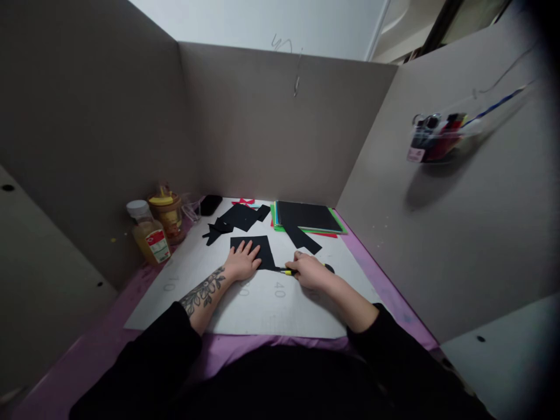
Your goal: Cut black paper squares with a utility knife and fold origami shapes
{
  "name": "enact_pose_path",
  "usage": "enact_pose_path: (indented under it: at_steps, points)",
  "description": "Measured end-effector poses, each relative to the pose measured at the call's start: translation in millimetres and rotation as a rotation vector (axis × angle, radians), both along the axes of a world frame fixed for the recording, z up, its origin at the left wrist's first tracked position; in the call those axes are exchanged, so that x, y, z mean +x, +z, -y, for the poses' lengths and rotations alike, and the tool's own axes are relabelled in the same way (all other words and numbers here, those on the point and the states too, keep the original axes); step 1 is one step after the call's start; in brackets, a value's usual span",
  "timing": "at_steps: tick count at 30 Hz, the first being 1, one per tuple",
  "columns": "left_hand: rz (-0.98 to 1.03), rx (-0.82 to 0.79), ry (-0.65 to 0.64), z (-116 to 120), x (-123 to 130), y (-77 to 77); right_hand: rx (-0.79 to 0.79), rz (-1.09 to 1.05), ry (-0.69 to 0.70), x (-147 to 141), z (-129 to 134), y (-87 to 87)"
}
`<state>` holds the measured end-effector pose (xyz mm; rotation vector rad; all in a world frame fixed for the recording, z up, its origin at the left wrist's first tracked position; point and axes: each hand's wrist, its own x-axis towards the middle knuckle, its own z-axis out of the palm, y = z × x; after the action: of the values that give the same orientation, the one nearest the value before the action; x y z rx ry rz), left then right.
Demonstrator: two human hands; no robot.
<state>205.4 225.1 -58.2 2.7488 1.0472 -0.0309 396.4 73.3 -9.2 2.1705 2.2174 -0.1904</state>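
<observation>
My left hand [243, 261] lies flat with spread fingers on a black sheet of paper [265, 251], pressing it to the white board. In my right hand [308, 271] is a yellow-and-black utility knife [289, 272], its handle partly hidden by my fingers. The knife's front end points left and meets the lower right corner of the black sheet. Beyond my hands lie loose black paper pieces [242, 216]. A black strip [304, 239] slants just above my right hand.
A stack of coloured sheets [308, 216], black on top, lies at the back right. On the left stand a white-capped bottle [151, 233], a brown jar [168, 219] and a black phone-like object [211, 205]. Grey panels surround the table; a clear holder [441, 137] hangs right.
</observation>
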Motion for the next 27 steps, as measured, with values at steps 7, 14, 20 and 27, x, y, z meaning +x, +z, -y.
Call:
enact_pose_path:
  at_steps: [7,14,20,27]
  points:
    - [0.037,-0.086,0.266,10,14,-0.9,0.085,0.024,-0.012,10,-4,-2.3]
    - [0.197,-0.029,0.114,-6,14,22.8,0.088,0.014,-0.04,23,-4,-7.3]
    - [-0.039,-0.033,-0.451,-44,4,14.5,0.047,0.062,-0.01,23,-6,-7.4]
    - [0.033,-0.027,-0.431,-52,-1,4.3,0.058,0.094,0.025,18,-14,-8.3]
